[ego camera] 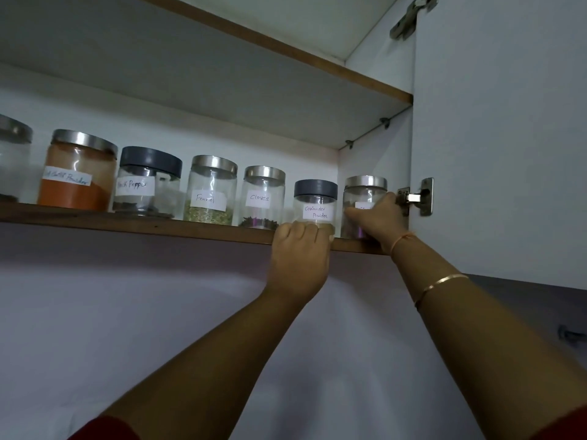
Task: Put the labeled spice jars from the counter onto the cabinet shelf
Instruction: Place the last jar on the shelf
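The coriander powder jar point(315, 201), grey-lidded, stands at the front edge of the cabinet shelf point(127, 222), our left hand point(298, 255) clasping its base; just beside it on the right sits a steel-lidded jar point(362, 190), label covered, our right hand point(378, 217) wrapped round its front; leftward stand the cloves jar point(263, 198), fennel jar point(212, 192), black pepper jar point(147, 182) and chilli powder jar point(79, 173); the cabinet door point(508, 154) stands open at right.

Jars point(12, 160) point(77, 173) point(146, 185) point(211, 192) point(262, 198) point(314, 204) point(362, 198): seven. Steel lids point(16, 128) point(84, 139) point(214, 163) point(264, 173) point(365, 181): five. Dark grey lids point(151, 160) point(315, 188): two. Visible paper labels point(66, 178) point(135, 185) point(206, 199) point(259, 198) point(317, 212) point(362, 206): six. Hands point(298, 258) point(378, 220): two. Door hinges point(413, 14) point(416, 196): two. Shelf boards point(127, 222) point(222, 74): two. Bangle point(444, 282): one.
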A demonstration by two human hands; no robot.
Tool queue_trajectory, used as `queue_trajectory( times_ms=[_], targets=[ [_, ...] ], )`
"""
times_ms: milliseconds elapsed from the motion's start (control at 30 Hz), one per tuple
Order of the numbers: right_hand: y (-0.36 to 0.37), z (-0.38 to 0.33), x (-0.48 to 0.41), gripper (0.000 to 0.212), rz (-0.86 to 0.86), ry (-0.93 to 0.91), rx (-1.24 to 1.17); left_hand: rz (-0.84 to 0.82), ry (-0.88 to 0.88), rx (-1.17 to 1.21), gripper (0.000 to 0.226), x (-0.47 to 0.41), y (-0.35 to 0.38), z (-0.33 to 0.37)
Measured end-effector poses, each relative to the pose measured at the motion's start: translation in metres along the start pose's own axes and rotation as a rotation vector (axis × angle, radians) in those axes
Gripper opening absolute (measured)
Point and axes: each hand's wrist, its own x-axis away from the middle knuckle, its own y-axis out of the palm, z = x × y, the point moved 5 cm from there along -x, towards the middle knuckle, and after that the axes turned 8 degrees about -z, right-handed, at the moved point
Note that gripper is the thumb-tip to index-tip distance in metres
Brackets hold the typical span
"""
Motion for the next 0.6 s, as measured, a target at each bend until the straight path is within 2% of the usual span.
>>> queue_trajectory(
  times_ms=[233,433,600],
  targets=[
    [0.013,0.015,-0.032,0.087,-0.117,0.06,-0.029,0.076,0.044,-0.049,0.008,0.003,0.005,0.0],
    [0.021,0.025,-0.048,0.09,-0.204,0.146,-0.1,0.044,0.028,-0.077,0.013,0.003,0.008,-0.001],
    [0.02,0.024,-0.04,0.079,-0.173,0.115,-0.007,-0.048,0.011,-0.037,0.009,0.001,0.005,0.001]
  ],
)
